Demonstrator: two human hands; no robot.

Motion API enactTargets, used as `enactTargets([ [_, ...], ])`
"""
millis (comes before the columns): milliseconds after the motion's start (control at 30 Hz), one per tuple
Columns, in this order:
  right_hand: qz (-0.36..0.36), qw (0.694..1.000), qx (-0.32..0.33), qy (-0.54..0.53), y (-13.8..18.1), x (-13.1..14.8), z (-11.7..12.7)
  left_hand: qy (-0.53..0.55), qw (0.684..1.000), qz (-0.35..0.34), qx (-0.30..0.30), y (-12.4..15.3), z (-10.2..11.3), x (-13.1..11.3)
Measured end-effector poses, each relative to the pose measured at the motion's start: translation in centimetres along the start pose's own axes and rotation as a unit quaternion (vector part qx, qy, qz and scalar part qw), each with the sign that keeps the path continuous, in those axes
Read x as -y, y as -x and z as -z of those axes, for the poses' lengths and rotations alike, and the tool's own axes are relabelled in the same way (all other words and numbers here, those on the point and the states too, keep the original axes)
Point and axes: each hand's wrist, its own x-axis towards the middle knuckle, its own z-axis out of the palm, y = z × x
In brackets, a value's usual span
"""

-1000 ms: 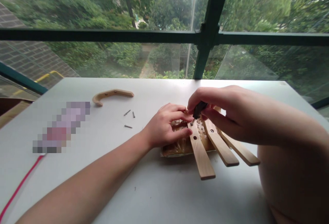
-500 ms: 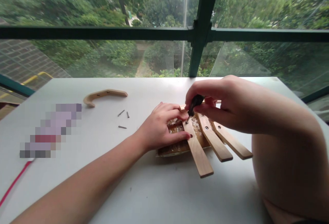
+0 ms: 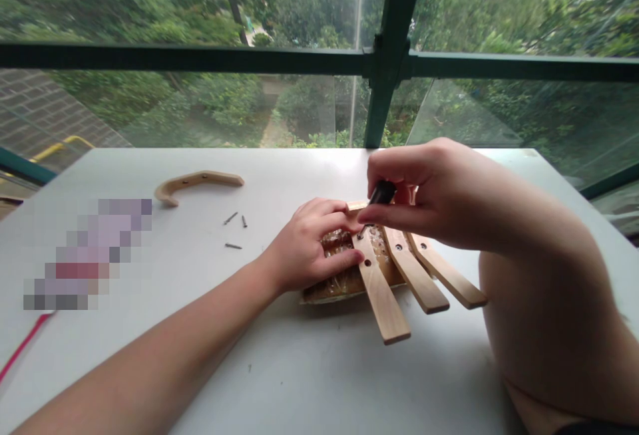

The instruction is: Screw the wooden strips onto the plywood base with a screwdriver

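Note:
My right hand (image 3: 417,179) is closed around the dark handle of a screwdriver (image 3: 383,192), whose tip meets a screw in the upper hole of a bent wooden hook (image 3: 383,302). With thumb and fingers, my left hand (image 3: 312,242) grips that hook from its left side, the thumb beside the lower hole. Beneath lies a brown piece wrapped in clear plastic (image 3: 332,282). Two similar wooden hooks (image 3: 422,282) sit on it to the right, each showing a screw head. My right hand hides their upper ends.
On the white table (image 3: 279,382), a loose wooden hook (image 3: 214,177) lies at the back left. Near it are three loose screws (image 3: 233,246). A blurred-out object (image 3: 94,249) with a red cord is at the left. A green-framed window (image 3: 389,56) stands behind the table.
My right hand has turned around the screwdriver handle, its thumb now further left and the handle seen from another angle. My left hand keeps its place. The whole view has shifted slightly.

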Motion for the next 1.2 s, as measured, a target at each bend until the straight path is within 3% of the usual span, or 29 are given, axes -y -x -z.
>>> enactTargets([
  [333,-0.030,0.999,-0.004,0.019,-0.18,0.28,-0.10,0.007,1.000,0.002,-0.005,0.02,0.05,-0.18],
  [700,-0.095,0.988,-0.015,0.122,-0.76,0.03,-0.54,-0.006,1.000,0.014,0.001,0.12,0.03,-0.08],
  [1200,-0.083,0.994,-0.021,0.074,-0.55,-0.07,-0.74,0.001,1.000,0.010,0.011,0.03,0.10,-0.18],
])
